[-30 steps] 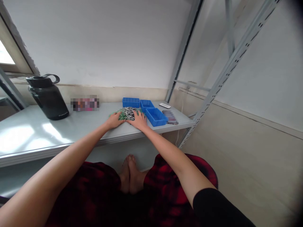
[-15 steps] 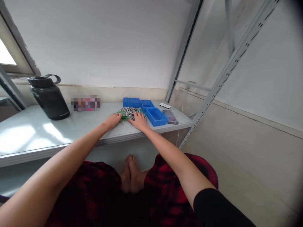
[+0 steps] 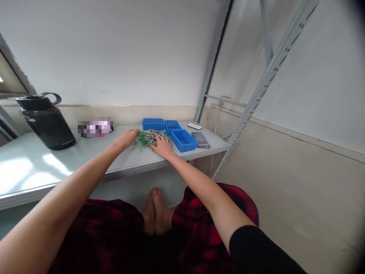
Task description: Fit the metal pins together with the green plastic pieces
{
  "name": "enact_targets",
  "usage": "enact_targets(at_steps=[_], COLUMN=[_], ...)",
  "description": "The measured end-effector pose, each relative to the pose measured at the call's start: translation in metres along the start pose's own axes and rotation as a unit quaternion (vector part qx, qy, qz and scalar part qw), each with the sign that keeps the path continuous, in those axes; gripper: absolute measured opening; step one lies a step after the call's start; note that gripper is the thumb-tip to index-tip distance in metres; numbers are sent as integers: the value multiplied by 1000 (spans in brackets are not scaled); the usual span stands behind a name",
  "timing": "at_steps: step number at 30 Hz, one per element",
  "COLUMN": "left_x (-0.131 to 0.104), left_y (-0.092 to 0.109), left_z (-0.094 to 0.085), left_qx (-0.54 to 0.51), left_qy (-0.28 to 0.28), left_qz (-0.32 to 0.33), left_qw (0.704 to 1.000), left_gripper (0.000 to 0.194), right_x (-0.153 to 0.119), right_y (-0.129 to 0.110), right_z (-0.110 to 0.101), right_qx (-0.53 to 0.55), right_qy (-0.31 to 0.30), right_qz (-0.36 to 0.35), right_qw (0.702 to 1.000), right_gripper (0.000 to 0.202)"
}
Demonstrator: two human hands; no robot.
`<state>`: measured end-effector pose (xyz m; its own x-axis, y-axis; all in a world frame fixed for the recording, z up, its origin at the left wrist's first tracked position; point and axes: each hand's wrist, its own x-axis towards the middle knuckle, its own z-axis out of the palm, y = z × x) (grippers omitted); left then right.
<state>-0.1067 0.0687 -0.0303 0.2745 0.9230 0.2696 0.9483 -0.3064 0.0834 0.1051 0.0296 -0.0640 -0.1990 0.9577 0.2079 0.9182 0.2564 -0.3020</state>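
Observation:
A heap of thin silvery metal pins, perhaps rivets or nails, lies on crumpled green plastic that looks like a bag. My left hand is closed on the plastic's left edge, fingertips pinched. On the heap's right side rests my right hand, its fingers spread over the pins and the plastic. A few loose pins lie in front of the pile. Close to my right hand stands a blue bin; two more, a back-left blue bin and a middle blue bin, stand behind the heap.
A dark water bottle stands at the left of the grey shelf. A blurred pinkish item lies near the wall. To the right are a white flat object, a blurred packet and a metal rack post.
My left hand has moved left, drawing the green plastic's edge outward from the pins. My right hand stays on the heap. The whole view has shifted slightly.

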Motion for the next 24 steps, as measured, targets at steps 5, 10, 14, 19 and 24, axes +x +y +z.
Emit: enact_targets(at_steps=[5, 10, 14, 19, 24], left_x=[9, 19, 26, 31, 38], left_y=[7, 21, 37, 59, 58], left_z=[-18, -33, -40, -12, 32], left_qx=[85, 79, 77, 43, 9], left_qy=[9, 26, 53, 50, 22], left_qz=[-19, -14, -11, 30, 104], left_qw=[996, 996, 996, 997, 994], left_gripper=[42, 43, 41, 38, 39], right_x=[2, 3, 3, 4, 4], right_y=[1, 2, 2, 3, 2], right_z=[4, 5, 5, 8, 8], right_qx=[15, 20, 24, 33, 49], right_qy=[11, 10, 12, 33, 63], right_qz=[-2, -7, -7, -5, 4], right_qw=[1000, 1000, 1000, 999, 997], right_gripper=[75, 74, 74, 73, 72])
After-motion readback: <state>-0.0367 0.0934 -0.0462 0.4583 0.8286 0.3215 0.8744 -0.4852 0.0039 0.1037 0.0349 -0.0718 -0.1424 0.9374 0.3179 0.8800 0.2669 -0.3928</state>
